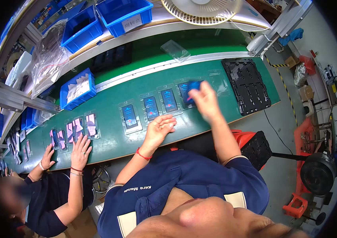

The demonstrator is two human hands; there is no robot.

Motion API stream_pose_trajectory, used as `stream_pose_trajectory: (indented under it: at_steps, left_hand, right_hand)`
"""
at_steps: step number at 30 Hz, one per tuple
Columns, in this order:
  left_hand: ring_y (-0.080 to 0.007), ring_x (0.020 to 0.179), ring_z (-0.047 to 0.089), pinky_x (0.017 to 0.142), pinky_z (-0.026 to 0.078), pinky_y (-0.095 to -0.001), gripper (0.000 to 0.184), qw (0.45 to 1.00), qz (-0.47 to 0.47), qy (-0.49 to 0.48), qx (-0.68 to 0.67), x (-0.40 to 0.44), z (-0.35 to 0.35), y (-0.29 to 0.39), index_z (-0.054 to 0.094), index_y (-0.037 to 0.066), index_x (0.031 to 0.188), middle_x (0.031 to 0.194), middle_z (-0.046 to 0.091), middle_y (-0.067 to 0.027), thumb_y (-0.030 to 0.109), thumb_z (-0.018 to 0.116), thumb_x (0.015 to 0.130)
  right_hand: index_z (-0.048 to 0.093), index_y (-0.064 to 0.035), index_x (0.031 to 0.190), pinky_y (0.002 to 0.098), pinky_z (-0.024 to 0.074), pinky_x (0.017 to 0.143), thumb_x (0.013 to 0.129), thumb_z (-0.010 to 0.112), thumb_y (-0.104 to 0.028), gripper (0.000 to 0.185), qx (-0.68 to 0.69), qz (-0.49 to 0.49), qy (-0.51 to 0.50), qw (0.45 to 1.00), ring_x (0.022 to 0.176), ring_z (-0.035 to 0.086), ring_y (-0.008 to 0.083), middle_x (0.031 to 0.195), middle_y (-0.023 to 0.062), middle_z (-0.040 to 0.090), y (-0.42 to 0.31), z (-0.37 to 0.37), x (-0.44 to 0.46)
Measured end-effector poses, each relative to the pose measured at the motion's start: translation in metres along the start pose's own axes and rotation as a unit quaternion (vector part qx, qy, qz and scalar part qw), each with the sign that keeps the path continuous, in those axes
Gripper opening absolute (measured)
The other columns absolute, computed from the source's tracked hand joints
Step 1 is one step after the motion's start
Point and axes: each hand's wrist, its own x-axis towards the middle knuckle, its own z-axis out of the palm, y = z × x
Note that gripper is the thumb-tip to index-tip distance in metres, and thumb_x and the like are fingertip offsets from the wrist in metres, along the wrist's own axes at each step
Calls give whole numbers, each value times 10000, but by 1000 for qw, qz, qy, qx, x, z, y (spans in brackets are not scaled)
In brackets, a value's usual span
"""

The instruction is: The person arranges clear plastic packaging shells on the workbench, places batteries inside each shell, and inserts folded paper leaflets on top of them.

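Observation:
My right hand (206,101), smeared by motion, is closed at the edge of a dark blue phone-like slab (192,85) over a clear plastic tray (181,102). A small reddish bit shows by its thumb. My left hand (162,123) rests near the bench's front edge with fingers loosely extended and nothing visible in them. Just beyond it lie dark phone-like slabs with blue print, each in a clear tray: one (151,107) straight ahead, another (169,99) to its right, and a third (129,115) to its left. An unoccupied clear tray (220,81) lies right of my right hand.
A black moulded tray (246,85) lies at the bench's right end. A clear plastic lid (175,50) sits behind the metal rail. To the left are a blue bin (77,90) of papers and a co-worker's hands (80,152) by similar packs. A fan (200,10) stands above.

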Motion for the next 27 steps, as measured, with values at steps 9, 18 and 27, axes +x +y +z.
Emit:
stream_pose_trajectory:
  at_steps: [9,18,27]
  left_hand:
    - [-134,922,598,764,515,-242,146,943,224,188,156,-8,-63,19,636,-25,994,1035,601,-87,-9,592,856]
    - [-266,810,650,720,512,-335,102,728,338,388,454,7,-189,126,674,15,861,849,661,-143,65,660,773]
    - [-341,1031,589,916,461,-399,408,613,1,326,720,83,-332,201,661,75,1064,1072,625,-199,131,564,672]
  right_hand:
    - [645,-24,1058,408,466,783,744,717,-205,370,-480,-121,81,865,864,607,347,916,194,629,64,-131,49]
    - [654,-31,1097,429,407,848,831,632,-188,310,-537,-130,134,823,968,478,352,1064,205,526,70,-85,31]
    - [653,-29,1072,419,415,862,803,641,-154,297,-520,-142,143,830,975,466,349,1070,185,525,48,-37,15]
